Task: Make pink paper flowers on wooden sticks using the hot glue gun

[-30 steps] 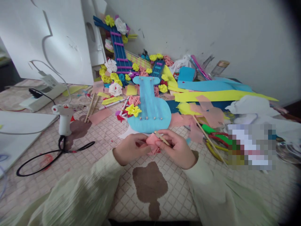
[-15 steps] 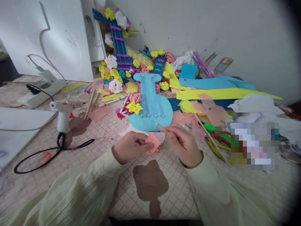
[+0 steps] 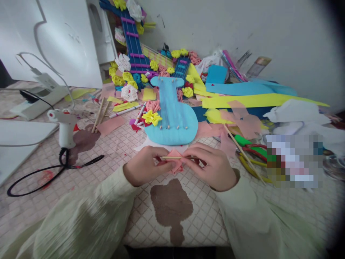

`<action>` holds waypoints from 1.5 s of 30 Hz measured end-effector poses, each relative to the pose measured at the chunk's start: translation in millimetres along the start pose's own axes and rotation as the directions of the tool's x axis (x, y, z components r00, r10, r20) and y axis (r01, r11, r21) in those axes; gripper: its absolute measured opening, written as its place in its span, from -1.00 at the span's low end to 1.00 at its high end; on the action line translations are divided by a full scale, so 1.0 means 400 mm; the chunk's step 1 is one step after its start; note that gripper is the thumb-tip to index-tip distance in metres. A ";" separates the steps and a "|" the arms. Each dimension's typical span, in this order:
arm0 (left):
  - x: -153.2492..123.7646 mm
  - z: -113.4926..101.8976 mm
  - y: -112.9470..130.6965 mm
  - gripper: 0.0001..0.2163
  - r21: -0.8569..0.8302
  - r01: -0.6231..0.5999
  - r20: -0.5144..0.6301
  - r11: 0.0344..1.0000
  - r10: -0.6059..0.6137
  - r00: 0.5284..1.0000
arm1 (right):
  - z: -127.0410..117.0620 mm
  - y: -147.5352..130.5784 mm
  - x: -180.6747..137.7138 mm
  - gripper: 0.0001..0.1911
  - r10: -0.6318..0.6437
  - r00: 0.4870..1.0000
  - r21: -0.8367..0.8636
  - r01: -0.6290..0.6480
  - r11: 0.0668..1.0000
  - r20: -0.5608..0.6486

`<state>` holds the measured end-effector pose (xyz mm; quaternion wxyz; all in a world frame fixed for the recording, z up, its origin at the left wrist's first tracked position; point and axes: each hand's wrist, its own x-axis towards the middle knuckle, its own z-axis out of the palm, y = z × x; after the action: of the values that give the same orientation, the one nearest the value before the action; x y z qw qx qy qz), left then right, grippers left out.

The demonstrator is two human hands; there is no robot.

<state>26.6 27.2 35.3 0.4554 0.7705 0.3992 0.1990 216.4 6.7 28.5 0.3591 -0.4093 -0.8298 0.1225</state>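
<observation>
My left hand (image 3: 144, 167) and my right hand (image 3: 215, 166) meet at the middle of the table, both pinched on a small pink paper piece (image 3: 176, 163). A thin wooden stick (image 3: 175, 157) lies level across the top of the pink paper, held between the fingers of both hands. Just beyond the hands lies a light blue guitar-shaped cutout (image 3: 172, 115) with a yellow paper flower (image 3: 152, 117) at its left side.
A white glue gun (image 3: 63, 126) with a black cord (image 3: 51, 169) stands at the left. A white power strip (image 3: 35, 102) lies behind it. Blue and yellow paper sheets (image 3: 242, 95), paper flowers, long sticks (image 3: 241, 154) and green-handled scissors (image 3: 248, 151) crowd the back and right.
The stick has turned from pointing up-left in my right hand to lying level across the pink paper, and my hands have come together on it. The view has shifted slightly.
</observation>
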 end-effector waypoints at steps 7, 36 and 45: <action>-0.001 0.005 -0.004 -0.72 -0.004 -0.079 0.030 0.997 0.079 0.996 | -0.004 0.001 0.002 -0.89 -0.015 1.000 0.048 0.015 0.999 0.000; -0.003 0.001 0.010 -0.73 0.044 -0.120 0.055 0.992 0.117 0.992 | -0.014 -0.009 0.009 -0.92 -0.028 0.999 0.166 0.025 0.986 0.017; -0.003 0.003 0.007 -0.77 0.031 -0.222 0.099 0.975 0.218 0.971 | -0.019 -0.011 0.008 -0.88 0.023 0.994 0.196 -0.044 0.980 0.105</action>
<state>27.8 24.8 37.2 0.4328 0.8278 0.2936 0.2031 217.9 5.7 37.5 0.3529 -0.3787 -0.8237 0.2312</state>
